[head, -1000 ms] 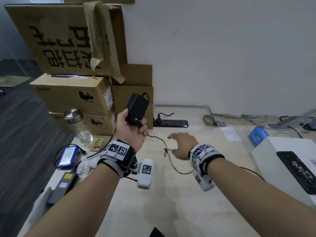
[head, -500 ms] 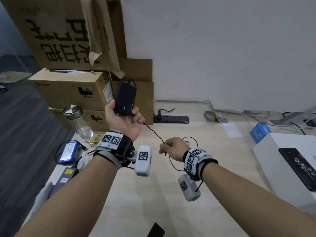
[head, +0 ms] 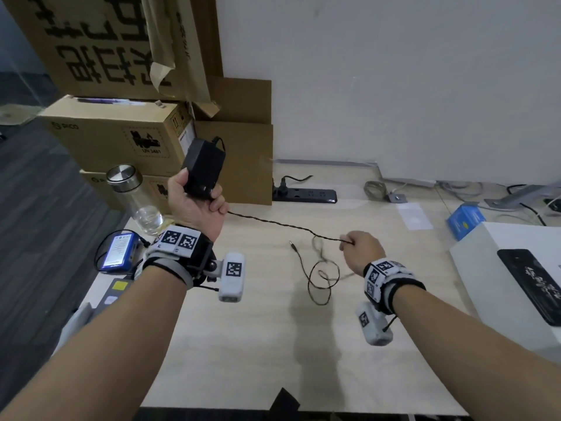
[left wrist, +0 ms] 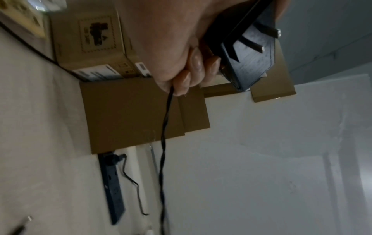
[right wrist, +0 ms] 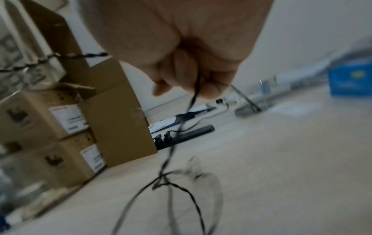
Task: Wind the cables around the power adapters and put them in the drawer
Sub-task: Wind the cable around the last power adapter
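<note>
Since the earlier frame, right hand (head: 362, 249) pulled the cable (head: 273, 221) straight, pinching it; left hand (head: 194, 205) gripped the adapter (head: 203, 168) above the desk (head: 273, 344). Winding had to begin next.

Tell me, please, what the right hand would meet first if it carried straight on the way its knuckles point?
Probably nothing on the desk: the right hand points left along the taut cable toward the left hand. Depth is uncertain.

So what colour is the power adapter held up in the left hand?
Black; the power adapter in the left hand shows best in the head view.
</note>
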